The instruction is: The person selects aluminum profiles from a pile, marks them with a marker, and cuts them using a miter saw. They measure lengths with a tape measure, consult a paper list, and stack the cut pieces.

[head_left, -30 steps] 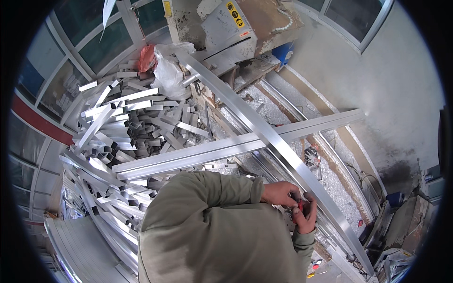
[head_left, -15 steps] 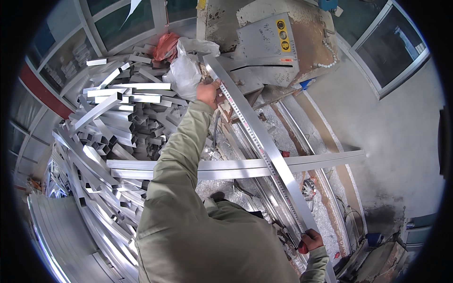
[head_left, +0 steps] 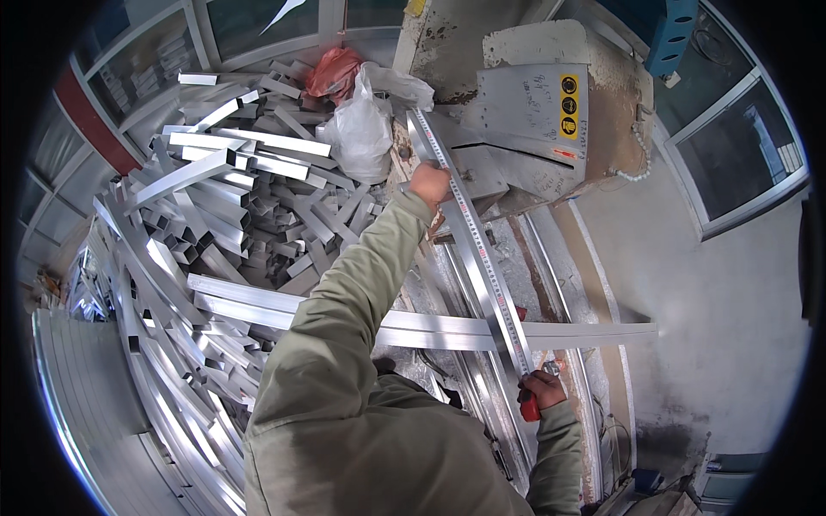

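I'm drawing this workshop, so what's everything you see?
Long bar: 1, silver, centre
Tape measure: 1, red, lower centre
Tape blade: 1, pale, along long bar
Crossing bar: maybe 1, silver, under long bar
Cut tubes: many, silver, left
Panels: several, grey, lower left
White bag: 1, white, upper centre
Red bag: 1, red, beside white bag
Machine panel: 1, grey, upper right
Sticker: 1, yellow, on machine panel
Windows: several, dark, top and right
Wall: 1, pale, right
Jacket: 1, green, lower centre
Left hand: 1, bare, at long bar
Right hand: 1, bare, on tape measure
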The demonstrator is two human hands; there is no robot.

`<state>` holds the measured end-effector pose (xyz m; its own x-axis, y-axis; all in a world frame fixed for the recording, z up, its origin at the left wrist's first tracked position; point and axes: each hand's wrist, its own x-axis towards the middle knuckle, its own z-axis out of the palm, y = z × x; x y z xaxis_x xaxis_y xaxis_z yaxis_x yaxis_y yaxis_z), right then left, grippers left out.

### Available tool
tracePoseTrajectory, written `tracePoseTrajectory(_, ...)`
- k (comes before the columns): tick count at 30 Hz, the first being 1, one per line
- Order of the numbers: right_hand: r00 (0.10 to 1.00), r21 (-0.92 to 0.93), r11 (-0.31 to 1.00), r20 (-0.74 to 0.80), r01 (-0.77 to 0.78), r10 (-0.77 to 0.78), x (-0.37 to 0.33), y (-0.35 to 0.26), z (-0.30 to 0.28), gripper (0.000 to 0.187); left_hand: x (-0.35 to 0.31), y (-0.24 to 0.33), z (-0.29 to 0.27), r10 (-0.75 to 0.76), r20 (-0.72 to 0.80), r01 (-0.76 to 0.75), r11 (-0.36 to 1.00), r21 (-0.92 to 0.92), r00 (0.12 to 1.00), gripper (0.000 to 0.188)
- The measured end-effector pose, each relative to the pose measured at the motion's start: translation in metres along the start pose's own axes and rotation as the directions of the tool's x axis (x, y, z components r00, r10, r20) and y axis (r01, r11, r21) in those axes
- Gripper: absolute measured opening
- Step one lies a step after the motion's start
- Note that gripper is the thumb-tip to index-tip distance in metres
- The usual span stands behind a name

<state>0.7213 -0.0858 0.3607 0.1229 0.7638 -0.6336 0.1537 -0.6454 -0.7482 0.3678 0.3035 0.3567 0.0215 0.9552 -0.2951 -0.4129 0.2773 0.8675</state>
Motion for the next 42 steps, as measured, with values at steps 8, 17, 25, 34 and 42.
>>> tracePoseTrajectory(8, 0.999, -0.060, 0.998, -0.023, -0.036, 0.035, 0.002, 0.008, -0.005, 0.023, 0.047, -0.025, -0.057, 0.106, -0.013, -0.096, 0.941, 0.326, 0.994, 0.043)
tracePoseTrajectory(17, 0.951, -0.167, 0.968, -0.277, -0.190, 0.139, -0.154, 0.065, -0.056, 0.029, -0.063, -0.099, -0.086, 0.006, -0.002, -0.005, 0.966, 0.257, 1.000, 0.030)
tracePoseTrajectory(25, 0.804, -0.110, 0.964, -0.579, -0.243, 0.136, -0.369, 0.192, -0.099, 0.029, -0.206, -0.196, -0.061, -0.586, 0.372, 0.116, 0.629, 0.769, 0.720, 0.040)
tracePoseTrajectory(34, 0.547, -0.070, 0.915, -0.819, -0.398, 0.175, -0.614, 0.223, -0.066, 0.035, -0.368, -0.280, 0.014, -0.675, 0.694, -0.538, 0.499, 0.679, 0.250, 0.039)
tracePoseTrajectory(42, 0.473, -0.098, 0.932, -0.877, -0.350, 0.086, -0.788, 0.345, -0.049, 0.034, -0.619, -0.337, 0.085, -0.723, 0.691, -0.624, 0.550, 0.556, -0.022, 0.038)
